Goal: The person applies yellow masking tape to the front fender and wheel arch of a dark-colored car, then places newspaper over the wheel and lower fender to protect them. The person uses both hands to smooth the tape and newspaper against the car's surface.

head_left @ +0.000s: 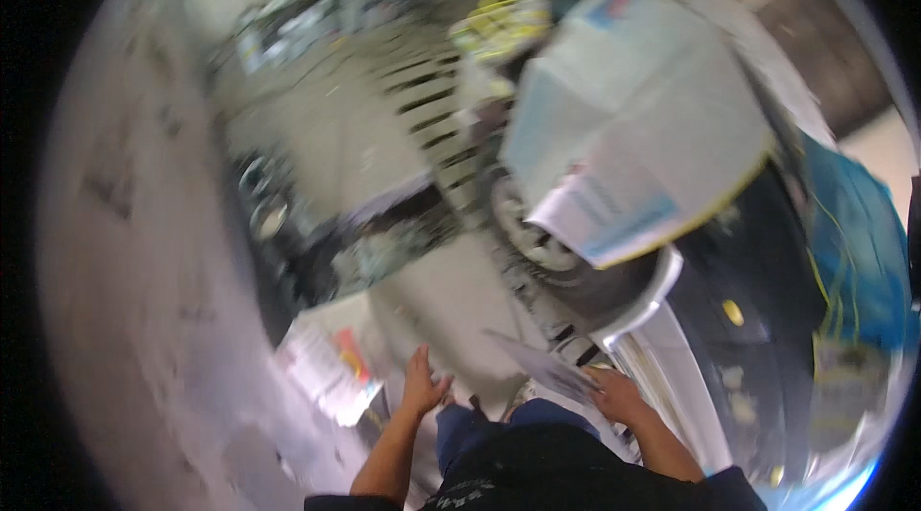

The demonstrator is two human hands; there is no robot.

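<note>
My right hand (616, 396) grips the edge of a thin, flat greyish sheet (542, 365), which points away to the left; blur hides what it is made of. In front of my left thigh, my left hand (423, 384) hangs with its fingers apart and nothing in it. To its left lies a white printed paper (326, 372) with an orange patch. On the right stands a car with a dark body panel (739, 271). Large sheets of masking paper (662, 118), edged with yellow tape, cover part of it above the wheel (528, 223).
Blue plastic sheeting (859, 233) drapes the car's far right side. A slotted floor grate (432, 113) runs beyond the wheel. Cluttered small items (273, 194) line the foot of the wall (144, 252) at left. More clutter (326, 22) sits at the back.
</note>
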